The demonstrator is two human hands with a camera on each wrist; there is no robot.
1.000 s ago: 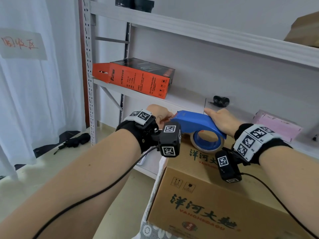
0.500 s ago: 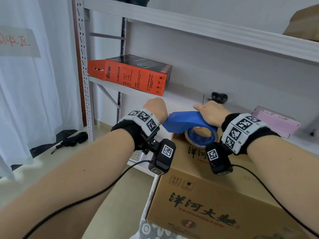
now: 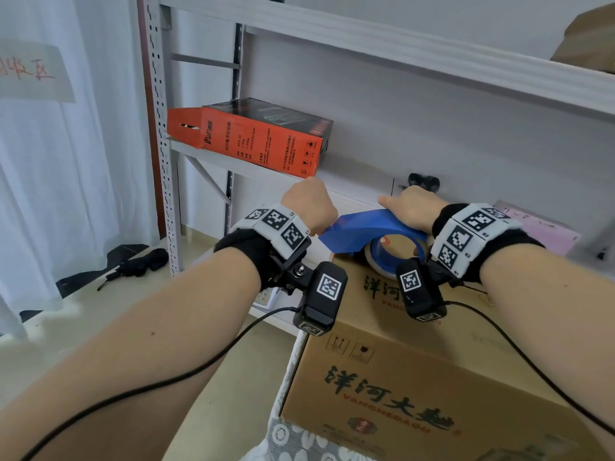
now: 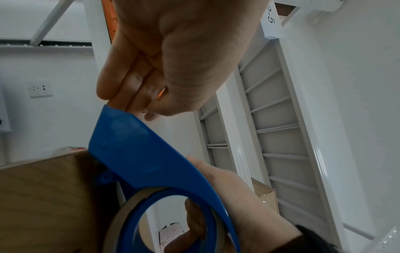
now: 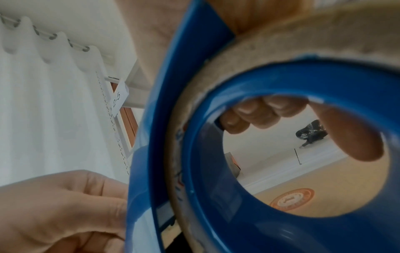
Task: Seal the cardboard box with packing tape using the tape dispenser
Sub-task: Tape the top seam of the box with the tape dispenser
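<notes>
**Two hands on the dispenser at the far end of the box**

Two hands work one blue tape dispenser, which sits on top of the cardboard box at the end farthest from the camera. Its long axis runs across the box top, left to right in the head view. The pointed nose faces left and overhangs the box's left edge; the tape roll sits at the right-hand end, low against the box top.

Right hand: lies over the dispenser's curved back, fingers wrapped down the far side. Through the roll's hollow core the right wrist view shows those fingertips curled under the housing. Firm grip.

Left hand: closed at the dispenser's nose, just left of the box. In the left wrist view, thumb and fingers meet at the tip; whether tape lies between them cannot be told.

Behind the box, an orange carton lies on the shelf.
</notes>
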